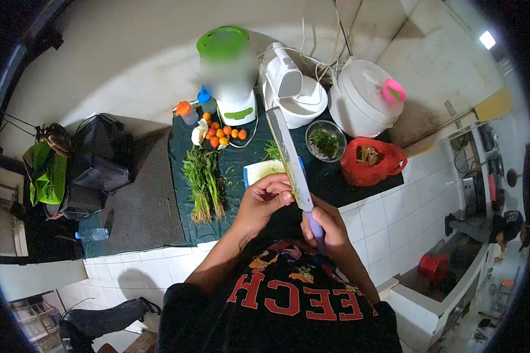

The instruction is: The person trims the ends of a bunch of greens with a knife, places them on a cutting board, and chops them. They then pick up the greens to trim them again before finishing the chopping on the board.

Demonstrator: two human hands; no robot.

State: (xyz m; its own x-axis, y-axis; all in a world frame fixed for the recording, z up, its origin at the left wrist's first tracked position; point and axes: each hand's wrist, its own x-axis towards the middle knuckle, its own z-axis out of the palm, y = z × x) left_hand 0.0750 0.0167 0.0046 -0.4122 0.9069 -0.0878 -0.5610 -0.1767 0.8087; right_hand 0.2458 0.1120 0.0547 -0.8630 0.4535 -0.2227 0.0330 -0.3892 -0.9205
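Observation:
My right hand point(330, 226) grips the purple handle of a knife point(288, 153), its long blade pointing up and away from me. Beside the lower blade is my left hand point(264, 205), fingers curled and thumb pressed in; small green bits cling near the fingertips. Whether they pinch anything is hidden. Behind the hands a white cutting board point(258, 172) with blue edges lies partly covered, with chopped greens point(272, 150) at its far side. Bunches of leafy greens with roots point(201, 182) lie to the left. To the right stands a bowl of chopped greens point(325, 142).
Tomatoes point(222, 134), garlic point(200, 132) and bottles with orange and blue caps are at the back. A blender point(237, 109), stand mixer point(285, 79), large white lidded container point(362, 97) and red plastic bag point(368, 167) line the table. Another person point(503, 226) is far right.

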